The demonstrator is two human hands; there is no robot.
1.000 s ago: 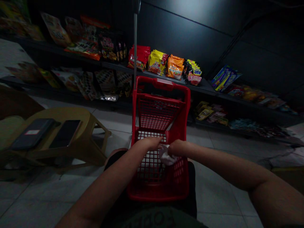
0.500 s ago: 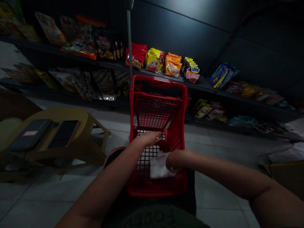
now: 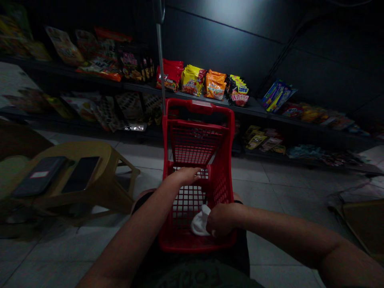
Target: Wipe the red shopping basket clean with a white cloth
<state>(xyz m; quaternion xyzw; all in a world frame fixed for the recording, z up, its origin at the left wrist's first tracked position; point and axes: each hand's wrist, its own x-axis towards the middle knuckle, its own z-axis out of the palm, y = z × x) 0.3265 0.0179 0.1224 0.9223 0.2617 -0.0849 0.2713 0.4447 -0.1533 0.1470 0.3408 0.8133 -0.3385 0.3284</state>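
A red plastic shopping basket (image 3: 196, 245) with grid walls stands between my knees, its long metal pull handle (image 3: 161, 60) rising at the far left corner. Inside it, near the bottom right, my right hand (image 3: 222, 219) is closed around a crumpled white cloth (image 3: 200, 222). The cloth lies against the basket's near inner side. My left hand (image 3: 186, 176) reaches over the basket's left side to its middle, fingers stretched out and partly hidden; whether it touches the plastic I cannot tell.
A tan plastic stool (image 3: 103, 160) at the left bears a dark phone (image 3: 81, 174) and a grey case (image 3: 40, 176). Ahead, dark shelves hold snack packets, among them yellow packets (image 3: 193, 80) and orange packets (image 3: 215, 85). A brown box-like thing (image 3: 364, 224) stands at right.
My right hand has moved slightly toward me and down with the cloth, which is now more bunched up. My left hand has stayed almost in place.
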